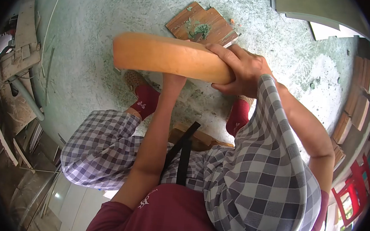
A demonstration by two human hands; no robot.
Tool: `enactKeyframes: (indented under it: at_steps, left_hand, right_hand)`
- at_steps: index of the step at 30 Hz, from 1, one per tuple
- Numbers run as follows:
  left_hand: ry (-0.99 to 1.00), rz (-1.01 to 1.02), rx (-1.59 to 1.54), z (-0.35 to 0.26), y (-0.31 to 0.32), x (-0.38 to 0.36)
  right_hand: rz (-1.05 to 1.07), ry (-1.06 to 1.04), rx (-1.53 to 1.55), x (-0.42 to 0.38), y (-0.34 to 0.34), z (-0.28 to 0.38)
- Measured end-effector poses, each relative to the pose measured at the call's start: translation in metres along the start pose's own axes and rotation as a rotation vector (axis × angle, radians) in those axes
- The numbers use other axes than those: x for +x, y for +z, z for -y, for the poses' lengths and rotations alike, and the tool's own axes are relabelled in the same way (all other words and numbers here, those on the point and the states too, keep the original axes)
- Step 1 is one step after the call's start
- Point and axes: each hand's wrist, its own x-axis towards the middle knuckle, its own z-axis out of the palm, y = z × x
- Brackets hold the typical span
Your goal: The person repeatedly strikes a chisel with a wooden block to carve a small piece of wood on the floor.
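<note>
A thick, smooth, orange-brown wooden piece (163, 56) with rounded edges is held up in front of me, above the floor. My right hand (244, 68) wraps round its right end, with the thumb on the near side and the fingers over the far edge. From below, my left hand (174, 77) reaches behind the middle of the wooden piece and grips it there. Most of that hand is hidden by the wood. Beyond the wooden piece, a brown wood-grain board (217, 21) lies on the floor with a clump of green putty-like material (200, 29) on it.
Scrap boards (26, 27) and strips are piled along the left. Stacked wooden pieces (357, 106) line the right wall, near a red plastic stool (353, 191). A grey panel (321, 9) stands at the upper right. Between my legs is a low wooden seat (202, 138).
</note>
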Motion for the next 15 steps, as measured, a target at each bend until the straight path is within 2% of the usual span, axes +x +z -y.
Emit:
enactKeyframes:
  at_steps: [1, 3, 4, 5, 7, 9, 10, 11, 13, 14, 15]
  left_hand:
    - [-0.005, 0.005, 0.003, -0.006, -0.004, -0.002]
    - [-0.429, 0.100, -0.593, -0.016, -0.009, -0.003]
    - [-0.251, -0.040, -0.366, -0.013, 0.006, -0.009]
    - [-0.155, -0.050, -0.349, -0.007, 0.006, -0.006]
    - [-0.186, -0.034, -0.325, -0.020, 0.003, -0.001]
    - [-0.231, 0.025, -0.387, -0.013, -0.004, -0.002]
    - [-0.275, 0.088, -0.447, -0.007, -0.007, -0.003]
    - [-0.269, 0.082, -0.443, 0.002, -0.007, -0.004]
    - [0.447, -0.094, 0.653, 0.030, -0.004, -0.020]
    - [0.521, -0.155, 0.815, 0.044, -0.001, -0.031]
    - [0.521, -0.151, 0.813, 0.044, 0.001, -0.032]
  right_hand:
    - [0.001, 0.004, 0.007, -0.003, -0.003, 0.006]
    - [-0.006, -0.193, 0.073, -0.010, -0.016, 0.015]
    - [-0.114, -0.357, 0.050, -0.009, -0.015, 0.021]
    - [-0.147, -0.473, 0.043, -0.009, -0.022, 0.026]
    - [-0.126, -0.616, -0.171, -0.009, -0.019, 0.018]
    - [0.036, -0.339, -0.305, -0.001, -0.003, -0.008]
    - [0.110, -0.152, -0.039, 0.003, -0.003, -0.015]
    - [0.107, -0.161, -0.041, 0.002, -0.001, -0.020]
    - [-0.039, -0.154, -0.127, 0.009, -0.015, 0.000]
    - [-0.040, -0.214, -0.143, 0.012, -0.029, 0.010]
    - [0.001, -0.287, -0.179, 0.018, -0.048, 0.024]
